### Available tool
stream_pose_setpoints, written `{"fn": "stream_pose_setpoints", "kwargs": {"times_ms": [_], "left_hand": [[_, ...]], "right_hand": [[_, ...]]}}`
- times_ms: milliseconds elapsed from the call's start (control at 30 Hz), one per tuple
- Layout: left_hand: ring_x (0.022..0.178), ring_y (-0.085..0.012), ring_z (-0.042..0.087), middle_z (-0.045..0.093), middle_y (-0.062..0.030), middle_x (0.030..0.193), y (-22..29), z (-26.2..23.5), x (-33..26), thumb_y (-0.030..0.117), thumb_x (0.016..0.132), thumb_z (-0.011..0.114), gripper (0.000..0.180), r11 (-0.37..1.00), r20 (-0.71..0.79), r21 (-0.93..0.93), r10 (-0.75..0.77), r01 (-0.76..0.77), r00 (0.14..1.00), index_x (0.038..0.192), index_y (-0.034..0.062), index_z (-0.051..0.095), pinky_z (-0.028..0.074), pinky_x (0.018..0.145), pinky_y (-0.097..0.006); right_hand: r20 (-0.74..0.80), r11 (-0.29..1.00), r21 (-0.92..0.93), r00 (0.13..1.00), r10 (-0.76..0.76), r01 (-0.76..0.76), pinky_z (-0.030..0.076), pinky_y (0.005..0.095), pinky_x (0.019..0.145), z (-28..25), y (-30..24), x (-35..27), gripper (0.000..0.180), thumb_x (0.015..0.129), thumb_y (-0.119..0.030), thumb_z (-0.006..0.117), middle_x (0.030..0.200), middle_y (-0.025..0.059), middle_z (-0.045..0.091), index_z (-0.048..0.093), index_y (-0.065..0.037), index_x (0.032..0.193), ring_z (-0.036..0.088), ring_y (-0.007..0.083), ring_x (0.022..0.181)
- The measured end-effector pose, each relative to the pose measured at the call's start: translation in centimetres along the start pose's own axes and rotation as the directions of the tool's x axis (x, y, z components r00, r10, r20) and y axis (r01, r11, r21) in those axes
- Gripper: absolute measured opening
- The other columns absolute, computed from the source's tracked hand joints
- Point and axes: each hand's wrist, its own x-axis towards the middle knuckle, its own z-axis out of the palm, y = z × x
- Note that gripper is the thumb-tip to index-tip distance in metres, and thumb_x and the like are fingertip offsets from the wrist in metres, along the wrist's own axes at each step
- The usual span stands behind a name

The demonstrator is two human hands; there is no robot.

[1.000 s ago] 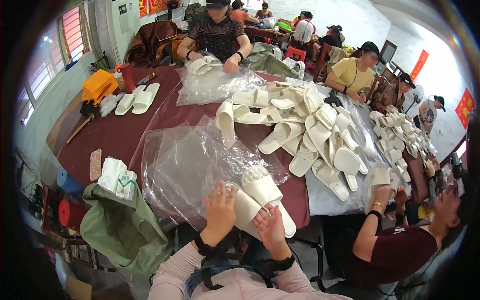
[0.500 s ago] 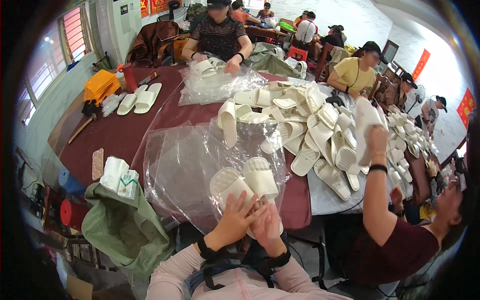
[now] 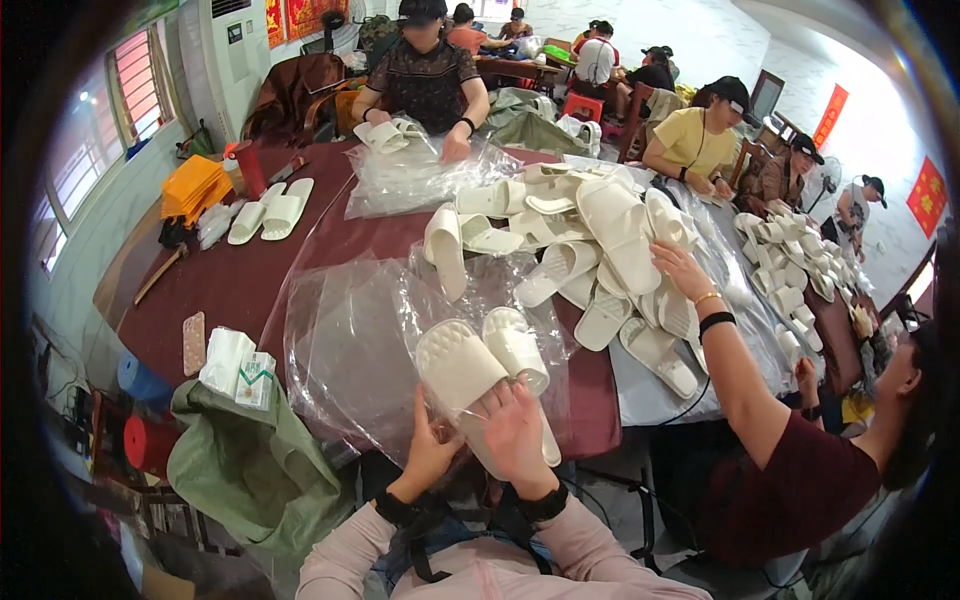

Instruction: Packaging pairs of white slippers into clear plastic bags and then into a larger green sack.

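A cream slide slipper (image 3: 457, 368) with a dimpled footbed is tilted up in front of me. My left hand (image 3: 428, 450) grips it along its left edge, thumb up and other fingers partly hidden. Against its lower part lies my right hand (image 3: 517, 437), palm toward me, fingers stretched out. A second cream slipper (image 3: 517, 350) rests just right of the first; its heel end shows beyond my right hand. Under both spreads a clear plastic bag (image 3: 340, 325), flat and wrinkled on the dark red table (image 3: 230, 285).
Heaped cream slippers (image 3: 605, 225) cover the table's right side, where a co-worker's hand (image 3: 680, 268) reaches in. Across stands another person with slippers and bags (image 3: 425, 185). At left are a slipper pair (image 3: 285, 212), orange packets (image 3: 193, 188), a hammer (image 3: 160, 275), tissues (image 3: 228, 360) and a green sack (image 3: 250, 465).
My left hand has drawn back from the slipper's strap to its left edge. My right palm has turned toward me. The co-worker on the right has lowered an arm to the heap.
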Motion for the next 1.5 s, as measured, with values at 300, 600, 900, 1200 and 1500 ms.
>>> {"fn": "stream_pose_setpoints", "kwargs": {"times_ms": [300, 600, 900, 1200, 1500], "left_hand": [[0.106, -0.0234, 0.058, 0.054, -0.0142, 0.122, -1.4, -1.6, 0.9, -0.006, 0.086, 0.05, 0.05, 0.89, 0.274, -0.225, -0.333, 0.397, 0.902, 0.133, 0.0033, 0.038, 0.051, 0.085, -0.036], [0.105, -0.029, 0.06, 0.053, -0.013, 0.124, 3.1, 1.6, 0.8, 0.0, 0.09, 0.05, 0.055, 0.781, 0.223, -0.503, -0.297, 0.371, 0.928, 0.138, 0.0086, 0.025, 0.054, 0.084, -0.043], [0.101, -0.025, 0.062, 0.058, -0.0148, 0.115, 5.9, 1.6, 1.7, 0.001, 0.088, 0.056, 0.048, 0.831, 0.226, -0.44, -0.263, 0.339, 0.938, 0.131, 0.0033, 0.034, 0.056, 0.079, -0.037], [0.079, -0.0223, 0.066, 0.066, -0.0151, 0.096, 11.8, 0.1, 1.6, 0.017, 0.095, 0.05, 0.025, 0.955, 0.104, -0.156, -0.237, 0.251, 0.966, 0.112, -0.0011, 0.051, 0.056, 0.067, -0.031], [0.084, -0.02, 0.063, 0.066, -0.0139, 0.091, 20.5, -2.4, -3.3, 0.028, 0.098, 0.045, 0.032, 0.862, -0.113, 0.319, 0.448, -0.394, 0.887, 0.102, -0.0019, 0.054, 0.05, 0.076, -0.033]], "right_hand": [[-0.183, 0.994, -0.076, 0.981, 0.059, -0.074, 0.026, 0.0392, 0.108, -1.8, 0.5, 1.2, 0.058, 0.095, -0.015, 0.044, 0.141, 0.0096, 0.035, 0.015, -0.012, 0.144, 0.031, 0.0226, 0.132], [-0.108, 0.287, -0.954, 0.992, -0.071, -0.084, 0.042, 0.03, 0.088, -4.2, -5.7, -5.2, 0.042, 0.082, -0.012, 0.067, 0.116, 0.0096, 0.057, 0.054, -0.001, 0.12, 0.052, 0.0183, 0.108], [-0.253, -0.08, -0.958, 0.941, -0.225, -0.276, 0.047, 0.0362, 0.067, -11.4, -6.5, -2.4, 0.029, 0.084, -0.026, 0.064, 0.075, 0.0102, 0.062, 0.059, 0.001, 0.094, 0.057, 0.0273, 0.067], [0.066, 0.51, -0.807, 0.904, -0.422, 0.298, 0.041, 0.0201, 0.057, -3.7, -10.0, -0.2, 0.016, 0.095, -0.012, 0.05, 0.074, -0.0004, 0.06, 0.059, -0.001, 0.087, 0.051, 0.0068, 0.063], [0.312, 0.671, -0.557, 0.872, -0.377, 0.49, 0.048, 0.0316, 0.081, 4.8, -10.0, -3.4, 0.015, 0.09, 0.0, 0.049, 0.098, 0.0098, 0.061, 0.056, 0.003, 0.103, 0.059, 0.0169, 0.089]]}}
